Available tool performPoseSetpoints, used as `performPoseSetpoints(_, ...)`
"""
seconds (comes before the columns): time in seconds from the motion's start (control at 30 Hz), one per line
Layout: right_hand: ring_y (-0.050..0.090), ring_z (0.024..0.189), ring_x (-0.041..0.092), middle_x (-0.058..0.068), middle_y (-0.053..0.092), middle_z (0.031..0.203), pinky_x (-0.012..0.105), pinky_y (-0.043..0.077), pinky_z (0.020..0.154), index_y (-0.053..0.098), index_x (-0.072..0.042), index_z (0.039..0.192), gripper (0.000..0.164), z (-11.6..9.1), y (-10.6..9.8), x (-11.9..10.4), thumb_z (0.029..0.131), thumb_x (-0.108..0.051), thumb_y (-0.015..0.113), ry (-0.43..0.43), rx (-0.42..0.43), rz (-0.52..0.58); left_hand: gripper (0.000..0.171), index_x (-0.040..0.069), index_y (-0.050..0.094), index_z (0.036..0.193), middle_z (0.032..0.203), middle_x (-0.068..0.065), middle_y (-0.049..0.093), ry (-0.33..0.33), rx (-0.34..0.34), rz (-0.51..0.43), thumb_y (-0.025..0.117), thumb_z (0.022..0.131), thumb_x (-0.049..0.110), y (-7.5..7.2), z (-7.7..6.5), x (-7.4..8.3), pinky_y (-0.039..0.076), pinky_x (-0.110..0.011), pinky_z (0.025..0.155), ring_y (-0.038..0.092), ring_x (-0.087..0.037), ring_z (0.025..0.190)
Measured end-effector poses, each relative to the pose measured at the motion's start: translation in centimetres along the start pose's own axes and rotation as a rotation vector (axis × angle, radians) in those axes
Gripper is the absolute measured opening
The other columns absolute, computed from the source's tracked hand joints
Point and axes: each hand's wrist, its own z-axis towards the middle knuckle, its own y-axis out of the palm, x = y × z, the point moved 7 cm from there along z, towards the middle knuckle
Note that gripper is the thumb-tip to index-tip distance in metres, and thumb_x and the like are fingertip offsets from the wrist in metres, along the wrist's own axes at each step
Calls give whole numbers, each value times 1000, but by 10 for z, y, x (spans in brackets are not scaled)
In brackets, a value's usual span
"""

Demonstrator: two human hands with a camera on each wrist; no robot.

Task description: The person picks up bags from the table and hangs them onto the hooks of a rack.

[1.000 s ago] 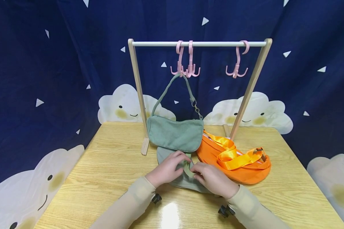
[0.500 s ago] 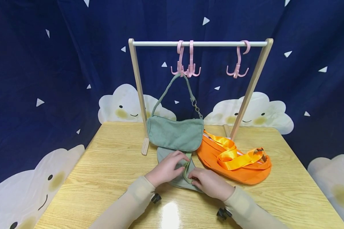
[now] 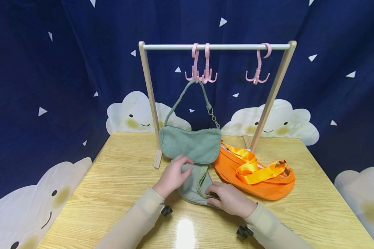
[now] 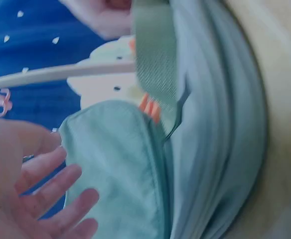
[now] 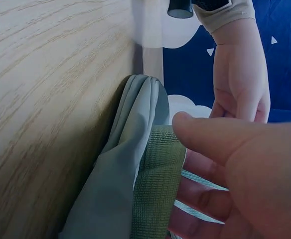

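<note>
A grey-green bag (image 3: pixel 189 188) lies flat on the table, with a light green webbing strap (image 5: pixel 158 184) on top of it. My right hand (image 3: pixel 230 200) grips this strap near the bag's right front edge; in the right wrist view the thumb lies along one side and the fingers behind it. My left hand (image 3: pixel 174 175) hovers over the bag's left side, holding nothing, its fingers loosely spread in the left wrist view. Just beyond it hangs a teal-green shoulder bag (image 3: pixel 190 143), its lower edge overlapping the flat bag in the head view.
An orange bag (image 3: pixel 268 188) with a shiny orange strap (image 3: pixel 250 169) lies at the right. Behind stands a rack with a white rail (image 3: pixel 233 47) and wooden legs (image 3: pixel 273 95). Three pink hooks hang there; the leftmost hook (image 3: pixel 194 65) bears the teal-green bag.
My left hand has let go of the strap and moved left and slightly away from me. My right hand has shifted a little left and down, still holding the strap.
</note>
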Motion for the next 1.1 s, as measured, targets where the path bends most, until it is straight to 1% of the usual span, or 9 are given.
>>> performPoseSetpoints(0.1, 65, 90, 7, -8, 68, 101, 32, 57, 82, 73, -17, 108, 18, 0, 1, 1, 94, -27, 77, 4, -5, 1, 10, 6, 71, 104, 108, -11, 69, -67, 129, -17, 72, 94, 10, -17, 5, -13, 56, -44, 92, 67, -31, 104)
performPoseSetpoints(0.2, 65, 90, 7, -8, 68, 101, 31, 57, 82, 73, -16, 108, 18, -1, 1, 0, 94, -26, 77, 6, -11, 9, 11, 5, 69, 103, 109, -13, 67, -138, 239, -36, 70, 96, 12, -33, 10, -31, 56, -45, 85, 65, -33, 102)
performPoseSetpoints(0.3, 65, 91, 8, -8, 68, 102, 31, 57, 82, 73, -16, 109, 18, -1, 1, -1, 94, -26, 76, 8, -14, 15, 17, 1, 66, 107, 112, -17, 62, -222, 320, -58, 69, 97, 14, -44, 13, -52, 54, -44, 83, 63, -37, 104)
performPoseSetpoints(0.4, 65, 91, 8, -8, 68, 102, 31, 57, 82, 73, -16, 109, 18, -1, 1, -1, 94, -26, 76, 8, -17, 19, 28, -2, 60, 116, 119, -20, 57, -300, 364, -85, 70, 97, 15, -50, 14, -74, 52, -45, 85, 59, -41, 109)
performPoseSetpoints(0.53, 65, 91, 7, -8, 68, 102, 31, 57, 82, 73, -16, 108, 17, -1, 1, -1, 94, -26, 76, 6, -17, 19, 41, -4, 52, 130, 131, -25, 49, -343, 381, -115, 69, 99, 17, -54, 17, -92, 52, -49, 90, 55, -44, 118)
performPoseSetpoints(0.67, 65, 90, 6, -8, 68, 101, 30, 57, 82, 73, -17, 108, 17, -1, 1, -1, 94, -26, 76, 4, -15, 20, 49, -4, 48, 138, 138, -26, 46, -348, 385, -119, 68, 100, 18, -57, 22, -97, 51, -50, 95, 55, -44, 120)
performPoseSetpoints(0.77, 65, 90, 6, -8, 68, 101, 30, 57, 81, 73, -17, 108, 16, -1, 2, -1, 94, -26, 76, 2, -14, 19, 51, -4, 47, 139, 139, -25, 46, -373, 386, -132, 68, 100, 20, -58, 24, -100, 51, -50, 97, 55, -43, 118)
performPoseSetpoints(0.87, 64, 89, 5, -8, 68, 101, 29, 56, 81, 73, -17, 108, 16, -1, 2, -1, 95, -26, 76, -1, -15, 17, 52, -4, 46, 140, 137, -26, 46, -405, 378, -170, 68, 100, 20, -57, 26, -106, 50, -49, 100, 56, -43, 118)
performPoseSetpoints(1.1, 64, 90, 6, -8, 67, 102, 29, 56, 81, 74, -17, 108, 16, -1, 3, -1, 95, -27, 75, 3, -21, 12, 52, -6, 45, 142, 135, -26, 50, -486, 338, -240, 65, 101, 20, -55, 32, -116, 51, -49, 102, 58, -44, 118)
